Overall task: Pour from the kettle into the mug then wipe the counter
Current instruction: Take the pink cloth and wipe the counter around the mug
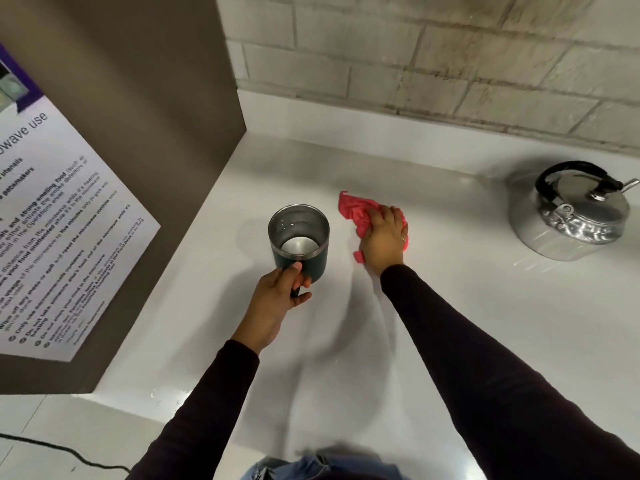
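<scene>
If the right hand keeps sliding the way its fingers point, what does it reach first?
Beyond the red cloth under the right hand, the white counter looks free up to the back wall, though depth is uncertain.

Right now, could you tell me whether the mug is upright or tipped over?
Upright. The mug has its open rim facing up, and the left hand grips its handle. Whether it rests on the counter cannot be told.

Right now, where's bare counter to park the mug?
Widest bare stretch of white counter: between the right hand on the crumpled pink cloth and the shiny steel kettle, extending to the near edge. Also bare behind the dark steel-lined mug held by the left hand. Tight between mug and cloth.
</scene>
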Demonstrator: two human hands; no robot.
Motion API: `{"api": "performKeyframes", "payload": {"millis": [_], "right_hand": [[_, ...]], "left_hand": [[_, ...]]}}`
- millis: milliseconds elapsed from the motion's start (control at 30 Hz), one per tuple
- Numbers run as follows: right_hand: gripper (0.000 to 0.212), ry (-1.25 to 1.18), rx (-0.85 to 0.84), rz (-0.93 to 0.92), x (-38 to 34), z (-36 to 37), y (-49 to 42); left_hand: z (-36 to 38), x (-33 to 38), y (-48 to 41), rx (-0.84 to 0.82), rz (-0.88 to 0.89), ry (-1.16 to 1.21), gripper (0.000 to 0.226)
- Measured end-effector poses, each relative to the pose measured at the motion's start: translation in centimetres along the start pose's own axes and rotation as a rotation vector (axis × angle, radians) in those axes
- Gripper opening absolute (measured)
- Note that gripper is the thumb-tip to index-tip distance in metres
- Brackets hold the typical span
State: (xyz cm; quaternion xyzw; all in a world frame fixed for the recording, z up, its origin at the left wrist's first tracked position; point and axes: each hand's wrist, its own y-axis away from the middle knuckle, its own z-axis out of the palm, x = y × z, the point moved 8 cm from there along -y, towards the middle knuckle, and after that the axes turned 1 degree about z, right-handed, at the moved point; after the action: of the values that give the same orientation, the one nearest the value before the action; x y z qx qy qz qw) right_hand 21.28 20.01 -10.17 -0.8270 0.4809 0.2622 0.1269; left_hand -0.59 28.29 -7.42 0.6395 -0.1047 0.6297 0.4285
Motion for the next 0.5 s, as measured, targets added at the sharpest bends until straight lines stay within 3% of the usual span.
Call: {"api": "performKeyframes", "payload": {"millis": [233, 367, 500], "right_hand": [[0.064, -0.161, -0.201, -0.247, -5.5, 2.8, 0.6], [0.056, 0.096, -0.296, -0.537, -6.8, 5.8, 4.5], [0.050, 0.142, -0.250, -0.631, -4.9, 4.9, 6.4]], "left_hand": [[-2.1, 3.0, 1.4, -0.016, 0.109, -0.015, 0.035], [-3.7, 4.2, 2.1, 0.027, 0.141, -0.007, 0.043], [-5.4, 4.6, 2.4, 0.084, 0.152, -0.007, 0.040]]}}
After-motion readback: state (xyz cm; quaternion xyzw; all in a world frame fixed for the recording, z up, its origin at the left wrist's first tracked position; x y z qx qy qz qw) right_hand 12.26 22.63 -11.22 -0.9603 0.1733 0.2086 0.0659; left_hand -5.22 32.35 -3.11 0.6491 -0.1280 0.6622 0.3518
